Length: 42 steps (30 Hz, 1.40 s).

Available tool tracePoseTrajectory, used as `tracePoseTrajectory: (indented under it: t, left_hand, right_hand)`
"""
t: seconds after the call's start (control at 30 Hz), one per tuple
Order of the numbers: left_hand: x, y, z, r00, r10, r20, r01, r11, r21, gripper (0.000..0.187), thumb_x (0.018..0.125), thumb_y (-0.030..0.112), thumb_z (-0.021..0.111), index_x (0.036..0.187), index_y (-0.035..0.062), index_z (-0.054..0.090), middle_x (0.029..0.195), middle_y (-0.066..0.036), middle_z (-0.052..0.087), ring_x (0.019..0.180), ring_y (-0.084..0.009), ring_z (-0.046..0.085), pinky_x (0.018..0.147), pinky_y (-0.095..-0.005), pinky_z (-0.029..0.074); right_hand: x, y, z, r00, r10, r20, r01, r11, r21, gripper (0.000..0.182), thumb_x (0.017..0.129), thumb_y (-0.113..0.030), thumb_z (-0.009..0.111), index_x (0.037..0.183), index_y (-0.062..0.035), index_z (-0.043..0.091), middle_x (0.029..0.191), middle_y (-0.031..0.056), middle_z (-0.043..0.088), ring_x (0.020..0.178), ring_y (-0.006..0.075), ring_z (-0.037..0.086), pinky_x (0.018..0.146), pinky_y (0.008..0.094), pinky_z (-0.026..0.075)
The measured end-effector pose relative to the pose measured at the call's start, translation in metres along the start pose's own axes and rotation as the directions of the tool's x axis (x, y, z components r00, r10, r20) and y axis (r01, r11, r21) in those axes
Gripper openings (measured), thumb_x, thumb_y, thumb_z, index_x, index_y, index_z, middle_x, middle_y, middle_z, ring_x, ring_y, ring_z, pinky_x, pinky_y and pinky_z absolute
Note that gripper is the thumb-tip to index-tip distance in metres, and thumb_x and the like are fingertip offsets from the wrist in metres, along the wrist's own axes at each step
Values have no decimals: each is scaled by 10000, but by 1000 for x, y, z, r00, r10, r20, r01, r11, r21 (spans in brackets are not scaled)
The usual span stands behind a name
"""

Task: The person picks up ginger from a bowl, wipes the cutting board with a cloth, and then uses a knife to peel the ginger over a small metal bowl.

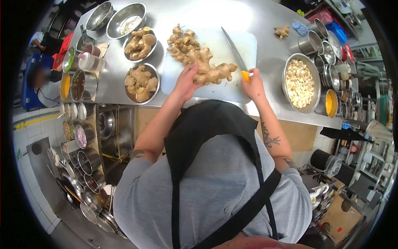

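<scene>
My left hand (187, 82) is closed on a large, knobbly piece of ginger root (212, 74) over the white cutting board (244, 45). More ginger pieces (181, 45) lie behind it on the board's left side. In my right hand (253, 84) is a long kitchen knife (234, 49) with a yellow and white handle, its blade pointing away from me and apart from the ginger. Left of the board stand two steel bowls of ginger, a far bowl (153, 49) and a near bowl (155, 87).
A big steel bowl (316, 93) of pale peeled cloves, apparently garlic, stands right of the board. Steel pots (310, 42) and a blue cloth (300, 28) sit beyond it. One ginger piece (282, 32) lies apart. A person (46, 87) is at the far left.
</scene>
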<state>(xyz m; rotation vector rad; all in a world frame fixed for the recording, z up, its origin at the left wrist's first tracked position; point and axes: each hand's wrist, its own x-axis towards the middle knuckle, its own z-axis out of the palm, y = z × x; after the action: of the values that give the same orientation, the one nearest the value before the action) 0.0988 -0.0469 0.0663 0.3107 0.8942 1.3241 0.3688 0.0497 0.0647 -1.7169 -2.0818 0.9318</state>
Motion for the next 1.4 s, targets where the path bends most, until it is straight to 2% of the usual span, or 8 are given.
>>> tracePoseTrajectory:
  t: [0.13,0.37,0.47,0.5,0.6,0.83,1.1,1.4]
  left_hand:
    - [13,-4,21,998,-21,57,22,999,-24,478,1075,280,532,1480,76,377,1428,-111,521,1310,-294,550,1072,-565,464]
    - [65,-25,34,971,-68,229,89,993,-82,479,1008,180,643,1426,59,444,1343,-105,590,1204,-250,619,983,-472,527]
    - [74,-31,37,997,60,52,-79,796,600,553,936,131,739,1412,43,471,1233,-126,642,1049,-199,671,880,-337,559]
    - [69,-26,42,998,61,-9,-41,769,638,647,867,118,812,1413,26,477,1153,-137,664,922,-165,682,793,-260,556]
    - [68,-28,30,951,297,86,-245,556,794,605,844,227,824,1335,21,536,1148,-159,687,958,-212,682,836,-349,553]
    - [76,-12,55,962,268,55,-151,349,925,669,847,262,815,1389,39,493,1186,-204,677,1018,-290,698,858,-382,556]
    - [84,11,69,876,256,409,-427,19,904,464,900,182,732,1322,157,541,1196,-163,657,1053,-328,676,887,-405,544]
    - [62,-4,78,861,303,409,-408,-70,910,378,932,151,628,1300,172,545,1102,-142,593,930,-379,676,799,-473,559]
  right_hand:
    - [-10,17,-15,994,105,-39,-97,982,162,421,921,-245,691,1220,-17,501,868,191,692,799,310,687,760,423,540]
    - [-39,-7,-48,980,181,-86,-95,796,598,218,1023,-245,603,1020,-40,529,625,30,517,456,94,492,401,264,398]
    - [-52,-23,-66,993,109,42,-116,854,507,222,1020,-239,604,959,-43,518,642,34,539,468,93,506,413,269,413]
    - [-55,-28,-68,993,101,68,-121,891,438,214,1013,-221,606,937,-37,528,663,46,572,480,105,524,435,275,430]
    - [-60,-37,-60,996,37,78,-61,941,332,226,1006,-214,613,903,-31,528,695,57,612,495,99,540,451,281,442]
    - [-34,-45,-47,994,-94,-48,94,995,10,298,980,-235,608,949,51,530,764,278,608,722,459,604,674,483,471]
    - [-27,-51,-49,991,-103,-83,106,994,30,264,968,-208,605,974,50,547,817,317,659,815,519,641,722,528,500]
    - [-26,-59,-45,984,-79,-160,92,993,73,321,968,-257,645,1046,51,600,840,270,679,811,446,673,717,467,514]
